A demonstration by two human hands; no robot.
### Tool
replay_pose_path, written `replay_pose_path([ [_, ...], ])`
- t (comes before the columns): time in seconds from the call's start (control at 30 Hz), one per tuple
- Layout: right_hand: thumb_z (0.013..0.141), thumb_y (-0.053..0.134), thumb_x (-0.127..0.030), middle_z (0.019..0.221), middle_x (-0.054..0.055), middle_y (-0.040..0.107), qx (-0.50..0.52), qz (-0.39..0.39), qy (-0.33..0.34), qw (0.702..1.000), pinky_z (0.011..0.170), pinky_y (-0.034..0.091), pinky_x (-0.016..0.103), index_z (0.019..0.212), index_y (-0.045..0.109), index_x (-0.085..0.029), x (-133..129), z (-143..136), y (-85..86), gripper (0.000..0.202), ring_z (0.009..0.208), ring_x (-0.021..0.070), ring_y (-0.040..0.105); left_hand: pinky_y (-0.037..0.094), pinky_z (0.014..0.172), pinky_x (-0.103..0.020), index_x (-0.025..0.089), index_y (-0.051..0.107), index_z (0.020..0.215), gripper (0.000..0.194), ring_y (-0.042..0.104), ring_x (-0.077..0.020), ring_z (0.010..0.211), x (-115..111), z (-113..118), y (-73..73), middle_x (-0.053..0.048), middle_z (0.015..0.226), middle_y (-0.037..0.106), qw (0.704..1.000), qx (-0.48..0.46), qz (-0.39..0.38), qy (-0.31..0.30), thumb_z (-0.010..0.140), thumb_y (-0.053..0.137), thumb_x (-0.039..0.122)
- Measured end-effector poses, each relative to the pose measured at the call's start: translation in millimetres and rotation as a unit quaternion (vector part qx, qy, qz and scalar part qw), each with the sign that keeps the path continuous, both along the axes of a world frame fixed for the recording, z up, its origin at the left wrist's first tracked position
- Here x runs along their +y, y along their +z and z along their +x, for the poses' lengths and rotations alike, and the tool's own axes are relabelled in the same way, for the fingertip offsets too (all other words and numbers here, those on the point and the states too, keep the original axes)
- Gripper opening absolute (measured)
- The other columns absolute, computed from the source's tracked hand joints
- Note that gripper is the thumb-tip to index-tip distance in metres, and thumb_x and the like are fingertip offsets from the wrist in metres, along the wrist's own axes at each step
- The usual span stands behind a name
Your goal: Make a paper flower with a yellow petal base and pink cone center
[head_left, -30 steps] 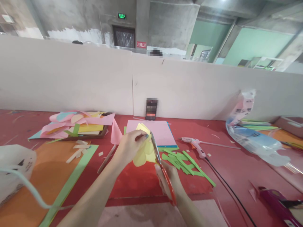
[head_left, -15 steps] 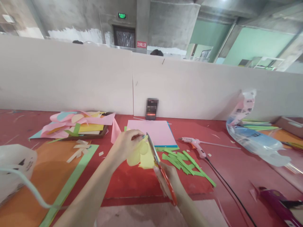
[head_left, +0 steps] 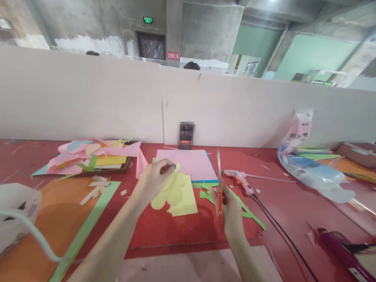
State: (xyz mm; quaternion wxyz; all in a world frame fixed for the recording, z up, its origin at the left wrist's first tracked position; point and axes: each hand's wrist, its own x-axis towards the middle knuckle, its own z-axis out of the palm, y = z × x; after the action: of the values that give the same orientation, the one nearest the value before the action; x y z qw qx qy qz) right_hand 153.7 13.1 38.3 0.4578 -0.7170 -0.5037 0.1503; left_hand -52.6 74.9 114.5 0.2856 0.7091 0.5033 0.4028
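Holding yellow paper (head_left: 173,196) with rounded lobes between the thumb and fingers of our left hand (head_left: 152,178), we have just moved the red-handled scissors (head_left: 219,203) away from it to the right. Our right hand (head_left: 233,213) grips them, blades pointing away from us; we cannot tell whether the blades are fully closed. Our hands are apart, so no cut seems under way. The yellow paper is over a red sheet (head_left: 164,233), in front of a pink sheet (head_left: 190,162). It overlaps a squarish yellow piece (head_left: 188,203) with a ragged edge; whether the two are joined, we cannot tell.

Green strips (head_left: 249,217) lie beside and partly behind our right hand, and could snag the scissors. Beyond them is a pink glue gun (head_left: 242,181), its black cord (head_left: 282,223) running towards us. Paper scraps (head_left: 96,150) are heaped at far left, a plastic bag (head_left: 323,176) at far right.
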Motion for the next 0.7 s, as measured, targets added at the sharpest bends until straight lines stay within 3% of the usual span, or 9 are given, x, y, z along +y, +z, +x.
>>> replay_pose_path([
  [0.17, 0.073, 0.052, -0.042, 0.078, 0.006, 0.059, -0.096, -0.030, -0.097, 0.990, 0.056, 0.037, 0.027, 0.092, 0.057, -0.021, 9, 32, -7.6, 0.029, 0.069, 0.0210, 0.053, 0.042, 0.068, -0.027, 0.022, 0.060, 0.081, 0.019, 0.059, -0.0176, 0.080, 1, 6, -4.1, -0.001, 0.084, 0.066, 0.998, -0.048, 0.001, 0.026, 0.076, 0.046, 0.035],
  [0.37, 0.068, 0.053, -0.030, 0.099, 0.017, 0.057, -0.180, 0.023, -0.046, 0.982, 0.081, 0.039, 0.036, 0.096, 0.060, -0.008, 21, 51, -35.1, 0.035, 0.094, 0.0276, 0.051, 0.038, 0.055, -0.023, 0.020, 0.057, 0.079, 0.017, 0.057, -0.0152, 0.067, -1, 22, -10.9, 0.000, 0.074, 0.062, 0.995, -0.082, -0.017, 0.049, 0.076, 0.045, 0.033],
  [0.47, 0.075, 0.048, -0.033, 0.095, 0.014, 0.055, -0.144, 0.073, -0.034, 0.986, 0.082, 0.040, 0.034, 0.089, 0.063, -0.011, 21, 49, -32.7, 0.030, 0.088, 0.0235, 0.054, 0.032, 0.046, -0.021, 0.021, 0.056, 0.081, 0.018, 0.051, -0.0125, 0.054, 0, 30, -14.6, 0.002, 0.063, 0.058, 0.994, -0.081, -0.057, 0.049, 0.077, 0.044, 0.034],
  [0.57, 0.078, 0.047, -0.038, 0.092, 0.011, 0.056, -0.080, 0.119, -0.044, 0.989, 0.078, 0.042, 0.033, 0.082, 0.062, -0.016, 18, 38, -20.7, 0.027, 0.086, 0.0224, 0.054, 0.033, 0.048, -0.021, 0.019, 0.057, 0.080, 0.018, 0.052, -0.0124, 0.059, 2, 34, -27.5, 0.001, 0.070, 0.059, 0.989, -0.111, -0.076, 0.068, 0.075, 0.047, 0.034],
  [0.63, 0.083, 0.042, -0.040, 0.081, 0.007, 0.061, 0.038, 0.081, 0.038, 0.995, 0.071, 0.044, 0.030, 0.083, 0.059, -0.017, 14, 25, -15.1, 0.028, 0.075, 0.0190, 0.057, 0.035, 0.051, -0.022, 0.018, 0.056, 0.083, 0.020, 0.052, -0.0128, 0.062, 2, 35, -44.4, 0.000, 0.072, 0.060, 0.980, -0.159, -0.076, 0.094, 0.075, 0.048, 0.035],
  [0.7, 0.086, 0.037, -0.042, 0.070, 0.005, 0.061, 0.120, 0.057, 0.128, 0.983, 0.063, 0.045, 0.027, 0.077, 0.057, -0.017, 11, 9, -14.9, 0.033, 0.065, 0.0170, 0.057, 0.036, 0.050, -0.022, 0.017, 0.054, 0.083, 0.024, 0.051, -0.0127, 0.058, -1, 36, -65.7, 0.000, 0.067, 0.057, 0.977, -0.167, -0.081, 0.104, 0.077, 0.045, 0.039],
])
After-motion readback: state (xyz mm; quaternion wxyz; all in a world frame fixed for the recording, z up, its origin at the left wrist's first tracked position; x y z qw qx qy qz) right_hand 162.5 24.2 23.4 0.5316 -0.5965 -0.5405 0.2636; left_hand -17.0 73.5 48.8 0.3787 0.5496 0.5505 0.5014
